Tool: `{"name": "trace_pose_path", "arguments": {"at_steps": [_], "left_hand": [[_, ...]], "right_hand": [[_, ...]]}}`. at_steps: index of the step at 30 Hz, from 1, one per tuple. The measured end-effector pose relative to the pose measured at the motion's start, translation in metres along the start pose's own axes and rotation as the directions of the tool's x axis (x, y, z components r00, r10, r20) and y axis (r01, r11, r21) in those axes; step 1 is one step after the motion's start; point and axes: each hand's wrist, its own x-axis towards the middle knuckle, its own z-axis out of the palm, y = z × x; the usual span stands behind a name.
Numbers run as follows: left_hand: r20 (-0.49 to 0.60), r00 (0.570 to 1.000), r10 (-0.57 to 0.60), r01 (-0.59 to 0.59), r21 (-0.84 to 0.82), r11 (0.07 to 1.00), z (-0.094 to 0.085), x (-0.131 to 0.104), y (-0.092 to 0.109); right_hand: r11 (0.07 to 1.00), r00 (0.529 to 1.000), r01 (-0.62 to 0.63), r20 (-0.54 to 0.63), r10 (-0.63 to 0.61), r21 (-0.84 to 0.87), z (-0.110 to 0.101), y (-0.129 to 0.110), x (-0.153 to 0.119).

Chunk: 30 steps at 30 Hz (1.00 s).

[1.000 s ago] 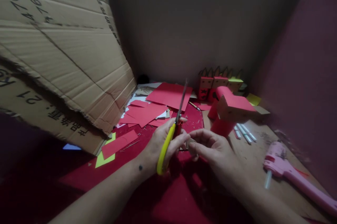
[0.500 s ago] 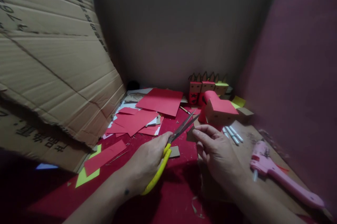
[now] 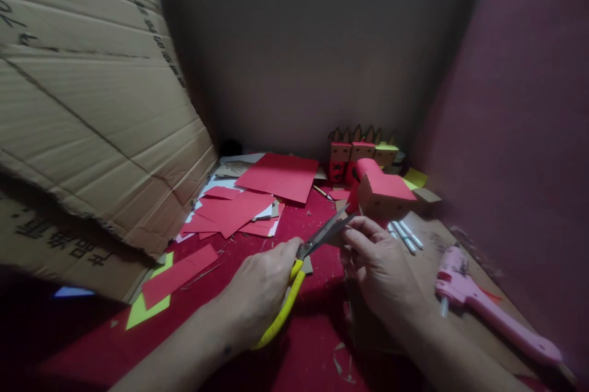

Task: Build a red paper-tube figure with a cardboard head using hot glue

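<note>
My left hand (image 3: 267, 284) is closed round the yellow handles of a pair of scissors (image 3: 281, 317). The metal blades point up and to the right, a little apart, and reach my right hand (image 3: 380, 263). There, thumb and fingers pinch a small piece of cardboard (image 3: 337, 238), partly hidden behind the blades. Whether the blades are cutting into it I cannot tell. Below the blades another small cardboard piece (image 3: 308, 266) lies on the red table surface (image 3: 317, 312). Beyond my right hand sits a red-topped cardboard box shape (image 3: 389, 192).
Red paper sheets (image 3: 278, 177) lie at the back left, and a red strip (image 3: 180, 275) rests on yellow paper. A pink glue gun (image 3: 497, 312) and several glue sticks (image 3: 405, 236) lie at right. Small cardboard figures (image 3: 362, 156) stand behind. Large cardboard (image 3: 92, 97) leans in from the left.
The scissors have tilted further right, their blades now lower and in front of the cardboard piece. The gap between the blades looks narrower. My right hand has barely shifted.
</note>
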Motion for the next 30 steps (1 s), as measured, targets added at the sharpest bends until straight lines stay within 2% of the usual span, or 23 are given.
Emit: {"name": "trace_pose_path", "arguments": {"at_steps": [5, 12, 18, 21, 25, 30], "left_hand": [[0.042, 0.999, -0.02, 0.016, 0.078, 0.997, -0.001, 0.001, -0.002], [0.092, 0.996, -0.021, 0.012, 0.093, 0.996, -0.006, 0.001, 0.0], [0.127, 0.991, -0.051, 0.035, 0.129, 0.991, -0.01, 0.001, 0.005], [0.12, 0.992, -0.024, 0.012, 0.097, 0.995, -0.009, 0.0, 0.004], [0.045, 0.998, 0.042, -0.041, -0.026, 0.999, -0.005, -0.001, 0.0], [0.097, 0.995, 0.014, -0.014, 0.004, 1.0, -0.007, 0.0, 0.001]], "right_hand": [[1.0, 1.0, 0.005, 0.0, -0.005, -0.001, -0.003, 0.002, 0.001], [1.0, 1.0, 0.019, 0.017, -0.018, -0.016, -0.003, 0.003, 0.0], [1.0, 1.0, -0.023, -0.019, 0.023, 0.006, -0.003, 0.001, 0.0], [1.0, 1.0, -0.016, -0.013, 0.016, 0.003, -0.004, 0.001, 0.001], [0.999, 1.0, 0.027, 0.016, -0.027, -0.047, -0.004, 0.001, 0.001], [0.999, 1.0, 0.015, 0.015, -0.014, -0.052, -0.004, 0.001, 0.001]]}}
